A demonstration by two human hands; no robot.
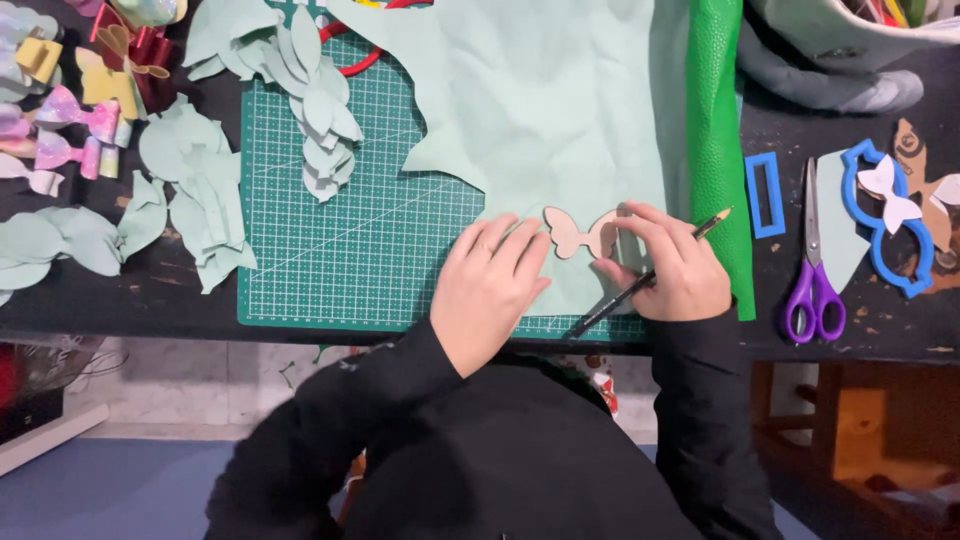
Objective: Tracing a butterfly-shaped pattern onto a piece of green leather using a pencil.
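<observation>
Partly hand-covered (490, 285) wooden bow template (578, 232)

Long black sleeves to the wrists, bare left hand (487, 288) and right hand (672, 268).

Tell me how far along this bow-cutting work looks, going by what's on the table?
Done: piles of cut mint pieces lie on the green cutting mat and beside it. In hand: the left hand presses a wooden bow template onto the mint sheet, while the right hand holds a pencil. Left: much of the sheet is uncut, and the purple scissors lie untouched.
</observation>
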